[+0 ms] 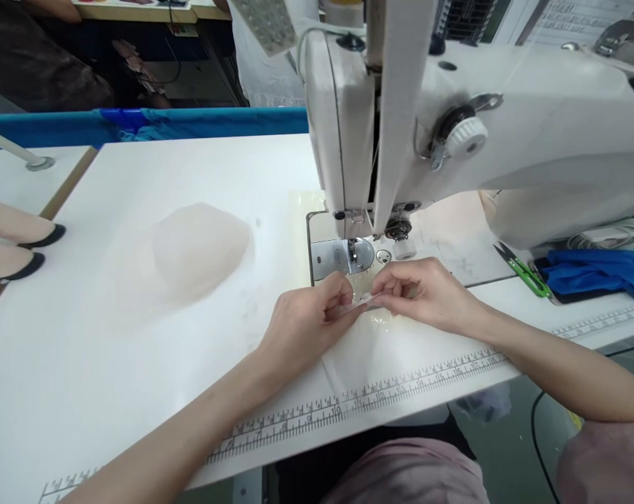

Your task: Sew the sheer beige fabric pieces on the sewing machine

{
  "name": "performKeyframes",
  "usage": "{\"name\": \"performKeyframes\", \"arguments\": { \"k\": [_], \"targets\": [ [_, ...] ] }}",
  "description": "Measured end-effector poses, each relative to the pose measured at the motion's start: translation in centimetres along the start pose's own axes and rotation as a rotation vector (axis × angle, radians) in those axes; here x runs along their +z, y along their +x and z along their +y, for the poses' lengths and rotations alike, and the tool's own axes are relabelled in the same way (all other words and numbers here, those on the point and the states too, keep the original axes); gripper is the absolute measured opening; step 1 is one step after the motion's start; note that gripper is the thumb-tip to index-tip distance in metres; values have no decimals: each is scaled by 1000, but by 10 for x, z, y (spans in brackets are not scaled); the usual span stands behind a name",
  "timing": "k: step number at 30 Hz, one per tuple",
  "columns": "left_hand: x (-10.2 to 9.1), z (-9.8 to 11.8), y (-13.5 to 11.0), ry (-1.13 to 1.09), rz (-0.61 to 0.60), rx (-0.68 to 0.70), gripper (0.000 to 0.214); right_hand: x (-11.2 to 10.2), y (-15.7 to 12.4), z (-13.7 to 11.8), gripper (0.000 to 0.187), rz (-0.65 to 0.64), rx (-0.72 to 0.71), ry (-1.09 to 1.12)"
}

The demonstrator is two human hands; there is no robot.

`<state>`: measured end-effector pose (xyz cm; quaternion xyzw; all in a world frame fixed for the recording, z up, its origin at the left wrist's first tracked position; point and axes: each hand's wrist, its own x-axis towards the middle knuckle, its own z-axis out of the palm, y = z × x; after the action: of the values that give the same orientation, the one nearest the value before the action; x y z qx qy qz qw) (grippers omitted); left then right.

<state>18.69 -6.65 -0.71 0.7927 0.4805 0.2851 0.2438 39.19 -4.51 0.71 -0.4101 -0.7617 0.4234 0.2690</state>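
My left hand (pixel 317 315) and my right hand (pixel 422 292) meet just in front of the sewing machine's needle plate (pixel 327 259). Between them they pinch a small, thin strip of whitish fabric (pixel 360 302), its ends hidden in my fingers. Both hands are closed on it, thumbs against fingertips. The presser foot (pixel 353 250) of the white sewing machine (pixel 532 119) stands a little beyond my fingers, and the strip is apart from it.
Green thread snips (pixel 527 273) and a blue cloth (pixel 600 269) lie at the right under the machine arm. A printed ruler (pixel 338 413) runs along the table's front edge. Two beige, black-tipped forms (pixel 17 238) jut in at the left. People are partly visible beyond the table.
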Motion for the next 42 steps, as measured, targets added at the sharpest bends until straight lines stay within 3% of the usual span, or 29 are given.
{"name": "performKeyframes", "arguments": {
  "k": [5,9,13,18,25,42],
  "targets": [
    [2,-8,-4,192,150,210,12,2,-4,2,15,31,-137,-151],
    [3,-8,-4,267,157,273,4,4,-6,2,15,27,-193,-188],
    [2,-6,-5,313,139,311,12,4,-7,2,13,13,-203,-176],
    [3,-7,-6,319,153,336,20,4,-5,0,6,-11,-186,-169],
    [3,-7,-5,302,161,353,17,5,-7,1,14,-7,-173,-140],
    [3,-3,-7,293,175,341,17,4,-7,-2,6,-6,-158,-161]
  ]
}}
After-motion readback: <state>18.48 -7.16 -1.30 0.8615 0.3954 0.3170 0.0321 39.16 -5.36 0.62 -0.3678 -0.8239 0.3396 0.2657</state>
